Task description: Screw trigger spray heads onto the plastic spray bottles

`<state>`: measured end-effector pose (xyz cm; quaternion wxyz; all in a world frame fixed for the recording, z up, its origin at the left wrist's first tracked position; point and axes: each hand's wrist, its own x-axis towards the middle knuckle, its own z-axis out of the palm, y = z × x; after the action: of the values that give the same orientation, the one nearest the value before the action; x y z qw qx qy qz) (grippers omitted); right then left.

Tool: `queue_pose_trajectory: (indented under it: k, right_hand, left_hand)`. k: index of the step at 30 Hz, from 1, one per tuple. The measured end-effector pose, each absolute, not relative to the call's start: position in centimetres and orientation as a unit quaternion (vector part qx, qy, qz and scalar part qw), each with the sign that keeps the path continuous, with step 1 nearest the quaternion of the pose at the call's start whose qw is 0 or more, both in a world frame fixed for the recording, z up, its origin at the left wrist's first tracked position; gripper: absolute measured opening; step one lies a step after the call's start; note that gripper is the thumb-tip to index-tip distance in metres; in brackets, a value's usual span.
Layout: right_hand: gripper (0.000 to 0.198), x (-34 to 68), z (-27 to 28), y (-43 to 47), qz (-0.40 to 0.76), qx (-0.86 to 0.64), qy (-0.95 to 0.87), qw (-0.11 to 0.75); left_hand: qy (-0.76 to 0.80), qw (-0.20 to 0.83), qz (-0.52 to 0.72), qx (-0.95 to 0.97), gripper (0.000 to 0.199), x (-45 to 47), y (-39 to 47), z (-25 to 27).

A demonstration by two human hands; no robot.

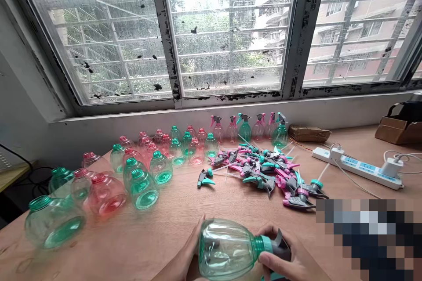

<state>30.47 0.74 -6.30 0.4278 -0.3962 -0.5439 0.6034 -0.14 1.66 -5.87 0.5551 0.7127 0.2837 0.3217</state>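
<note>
A clear green spray bottle (pixel 227 246) lies on its side between my hands, low at the front of the table. My left hand (pixel 194 246) is wrapped about its base end, partly hidden behind the see-through plastic. At the neck, my right hand (pixel 280 254) grips the teal collar, thumb in front and fingers behind. The grey and teal trigger head (pixel 280 246) sits on the bottle's neck and points right. Beyond my hands lies a loose heap of grey, pink and teal trigger heads (pixel 260 167) with thin tubes.
Open-necked green and pink bottles (pixel 145 189) stand at the left. Several bottles with heads fitted (pixel 244 129) line the window wall. A white power strip (pixel 358 167) with plugs and cables lies right, near a brown package (pixel 309 134) and a cardboard box (pixel 398 125).
</note>
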Motion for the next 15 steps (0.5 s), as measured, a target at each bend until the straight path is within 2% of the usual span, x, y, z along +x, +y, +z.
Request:
queue_pose_trajectory:
  k: [2, 9, 13, 15]
  right_hand:
    - [0.048, 30.5, -6.2, 0.7, 0.607, -0.394, -0.542, 0.427]
    - [0.051, 30.5, -6.1, 0.5, 0.606, -0.414, -0.535, 0.418]
    - [0.050, 30.5, -6.1, 0.6, 0.608, -0.412, -0.535, 0.418]
    - [0.048, 30.6, -6.1, 0.6, 0.610, -0.401, -0.540, 0.418]
  left_hand:
    - [0.290, 0.548, 0.319, 0.717, 0.096, -0.1, 1.7, -5.9]
    - [0.323, 0.549, 0.295, 0.712, 0.102, -0.2, 1.6, -5.3]
    - [0.322, 0.553, 0.280, 0.715, 0.112, -0.1, 1.5, -4.9]
    - [0.320, 0.555, 0.281, 0.715, 0.109, 0.1, 1.4, -4.6]
